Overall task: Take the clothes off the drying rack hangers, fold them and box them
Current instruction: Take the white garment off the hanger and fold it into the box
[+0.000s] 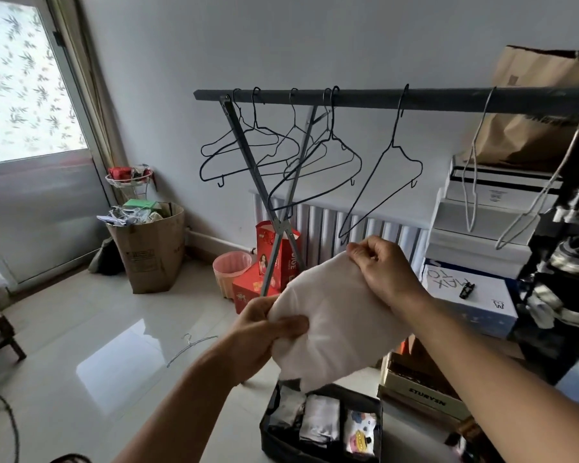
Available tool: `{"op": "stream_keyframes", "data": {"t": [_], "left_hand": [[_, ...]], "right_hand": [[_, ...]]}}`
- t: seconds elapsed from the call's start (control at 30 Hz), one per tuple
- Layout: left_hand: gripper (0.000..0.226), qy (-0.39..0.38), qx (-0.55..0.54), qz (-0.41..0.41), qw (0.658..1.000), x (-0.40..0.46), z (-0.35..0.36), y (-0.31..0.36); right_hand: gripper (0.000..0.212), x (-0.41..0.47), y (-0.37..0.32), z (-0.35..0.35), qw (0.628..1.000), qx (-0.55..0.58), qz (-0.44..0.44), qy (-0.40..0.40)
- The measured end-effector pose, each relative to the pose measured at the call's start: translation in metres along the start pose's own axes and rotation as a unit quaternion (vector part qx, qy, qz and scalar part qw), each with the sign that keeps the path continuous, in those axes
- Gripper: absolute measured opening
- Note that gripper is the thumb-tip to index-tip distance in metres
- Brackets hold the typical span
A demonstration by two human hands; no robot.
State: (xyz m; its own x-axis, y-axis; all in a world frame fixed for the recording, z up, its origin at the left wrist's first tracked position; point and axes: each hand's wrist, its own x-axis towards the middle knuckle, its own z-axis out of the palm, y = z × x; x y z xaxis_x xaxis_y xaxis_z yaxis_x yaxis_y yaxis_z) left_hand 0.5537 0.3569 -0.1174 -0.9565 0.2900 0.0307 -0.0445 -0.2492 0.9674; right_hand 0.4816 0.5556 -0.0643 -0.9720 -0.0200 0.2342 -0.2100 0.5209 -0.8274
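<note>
The room has a pale wall, a glossy tiled floor (91, 329) and a frosted window (27, 78) at the left. A dark drying rack bar (381, 100) crosses the upper middle of the view on crossed grey legs. Several bare wire hangers (281, 155) hang from the bar; one more hanger (191, 349) lies on the floor.

A folded white garment (338, 315) is held in the air below the bar, between both hands. The left hand (264, 332) grips the garment's lower left edge: the thumb lies across the front of the cloth and the fingers are curled behind it. The right hand (381, 269) pinches the upper right corner, fingers closed on the cloth from above. The garment spans the gap between the two hands and sags slightly at its lower end.

Directly beneath the garment, on the floor, stands a dark storage box (321, 426) with compartments, each holding folded clothes. The garment is above the box and does not touch it.

A brown cardboard box (154, 248) full of waste stands by the window. A pink bin (231, 272) and red bags (274, 259) stand near the rack legs. White boxes (475, 228) are stacked at the right.
</note>
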Motion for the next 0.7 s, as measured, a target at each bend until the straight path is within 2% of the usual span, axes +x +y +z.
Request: {"op": "stream_keyframes", "data": {"t": [0.03, 0.1, 0.13, 0.2, 0.27, 0.33, 0.37, 0.4, 0.43, 0.5, 0.53, 0.6, 0.63, 0.7], "left_hand": [[0.025, 0.018, -0.028, -0.007, 0.999, 0.0, -0.005, 0.0], [0.023, 0.045, -0.075, -0.013, 0.996, 0.003, -0.016, 0.002], [0.025, 0.059, -0.098, -0.015, 0.993, 0.006, -0.022, 0.003], [0.032, 0.085, -0.133, -0.019, 0.987, 0.013, -0.031, 0.005], [0.034, 0.091, -0.159, -0.025, 0.983, 0.018, -0.037, 0.005], [0.037, 0.087, -0.176, -0.033, 0.98, 0.02, -0.04, 0.0], [0.036, 0.085, -0.179, -0.035, 0.98, 0.021, -0.041, -0.002], [0.034, 0.084, -0.18, -0.034, 0.98, 0.022, -0.042, -0.005], [0.03, 0.084, -0.18, -0.034, 0.979, 0.021, -0.043, -0.009], [0.021, 0.092, -0.157, -0.041, 0.983, 0.019, -0.043, -0.012], [0.027, 0.097, -0.11, -0.044, 0.988, 0.016, -0.043, -0.014], [0.049, 0.079, 0.06, -0.06, 0.993, 0.008, -0.048, -0.024], [0.057, 0.032, 0.126, -0.079, 0.988, 0.004, -0.051, -0.03], [0.065, -0.103, 0.183, -0.154, 0.966, -0.001, -0.063, -0.041]], "right_hand": [[0.04, 0.001, 0.004, 0.001, 1.0, 0.01, 0.028, -0.009], [0.066, -0.001, 0.011, 0.004, 0.982, 0.134, 0.128, -0.043], [0.082, -0.004, 0.016, 0.007, 0.956, 0.212, 0.188, -0.074], [0.102, -0.013, 0.029, 0.021, 0.882, 0.352, 0.267, -0.162], [0.11, -0.025, 0.041, 0.043, 0.793, 0.498, 0.265, -0.231], [0.102, -0.034, 0.04, 0.063, 0.713, 0.623, 0.217, -0.238], [0.097, -0.036, 0.038, 0.071, 0.688, 0.662, 0.196, -0.223], [0.089, -0.037, 0.034, 0.077, 0.682, 0.679, 0.178, -0.205], [0.079, -0.035, 0.031, 0.083, 0.695, 0.675, 0.172, -0.178], [0.063, -0.027, 0.028, 0.092, 0.758, 0.618, 0.185, -0.1], [0.058, -0.023, 0.027, 0.095, 0.787, 0.582, 0.196, -0.056], [0.045, -0.014, 0.029, 0.098, 0.828, 0.527, 0.191, 0.03], [0.039, -0.011, 0.031, 0.097, 0.848, 0.495, 0.178, 0.062], [0.033, -0.008, 0.033, 0.093, 0.883, 0.434, 0.158, 0.087]]}}
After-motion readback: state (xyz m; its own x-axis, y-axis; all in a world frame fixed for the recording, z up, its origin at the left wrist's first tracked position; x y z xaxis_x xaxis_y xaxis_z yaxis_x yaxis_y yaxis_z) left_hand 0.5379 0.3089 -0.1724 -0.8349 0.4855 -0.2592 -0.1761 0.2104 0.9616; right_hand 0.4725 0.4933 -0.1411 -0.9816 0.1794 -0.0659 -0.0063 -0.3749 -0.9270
